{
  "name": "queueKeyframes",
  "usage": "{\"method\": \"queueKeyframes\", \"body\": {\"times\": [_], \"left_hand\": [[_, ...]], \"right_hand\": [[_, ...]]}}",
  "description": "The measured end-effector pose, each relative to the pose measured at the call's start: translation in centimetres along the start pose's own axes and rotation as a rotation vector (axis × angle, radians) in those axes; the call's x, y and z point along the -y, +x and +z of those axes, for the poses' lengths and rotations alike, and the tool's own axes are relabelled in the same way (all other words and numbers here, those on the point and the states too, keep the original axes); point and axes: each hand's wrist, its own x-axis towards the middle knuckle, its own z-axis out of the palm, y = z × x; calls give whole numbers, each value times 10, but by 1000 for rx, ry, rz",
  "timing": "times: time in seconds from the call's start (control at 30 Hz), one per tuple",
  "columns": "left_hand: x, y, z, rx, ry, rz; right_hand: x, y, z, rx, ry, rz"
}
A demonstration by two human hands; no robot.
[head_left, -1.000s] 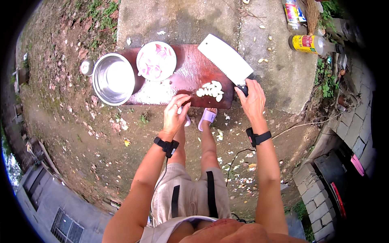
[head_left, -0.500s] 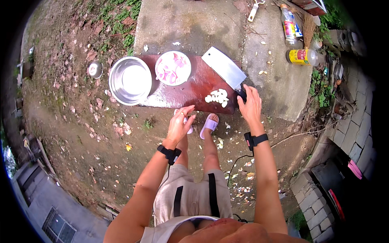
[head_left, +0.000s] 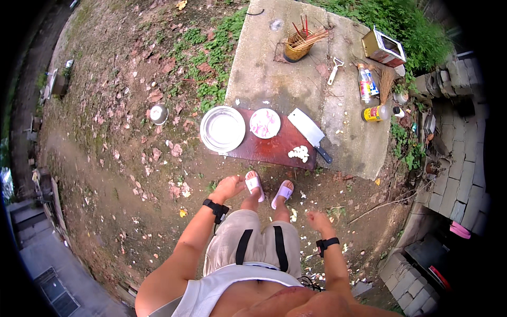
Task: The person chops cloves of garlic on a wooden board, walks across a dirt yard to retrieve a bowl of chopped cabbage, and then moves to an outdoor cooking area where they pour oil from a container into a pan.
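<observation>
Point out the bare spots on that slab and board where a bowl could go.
Free: the concrete slab between the chopstick holder and the cutting board. The board itself is crowded: steel bowl, plate, cleaver, chopped garlic. Bottles fill the right edge.

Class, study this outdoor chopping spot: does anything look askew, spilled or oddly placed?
Yes. The dark red wooden chopping board lies on a concrete slab, its left end overhanging onto dirt. The round steel bowl juts past the board's edge. Pale scraps litter the ground.
</observation>
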Motion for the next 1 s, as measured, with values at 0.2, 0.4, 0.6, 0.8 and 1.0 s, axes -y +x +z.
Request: {"method": "queueKeyframes", "body": {"times": [0.2,0.4,0.6,0.8,1.0], "left_hand": [[47,-35,-37,-33,-6,-105],[48,-59,-42,-53,-18,-123],[28,-95,-17,-107,-99,-47],[11,-147,23,-128,-61,-54],[-15,-238,56,-154,-61,-39]], "right_hand": [[-21,-55,45,-67,381,58],[-19,-106,32,-98,652,124],[-2,-146,24,-115,384,135],[-4,-174,40,-194,389,-4],[29,-204,17,-168,367,-207]]}}
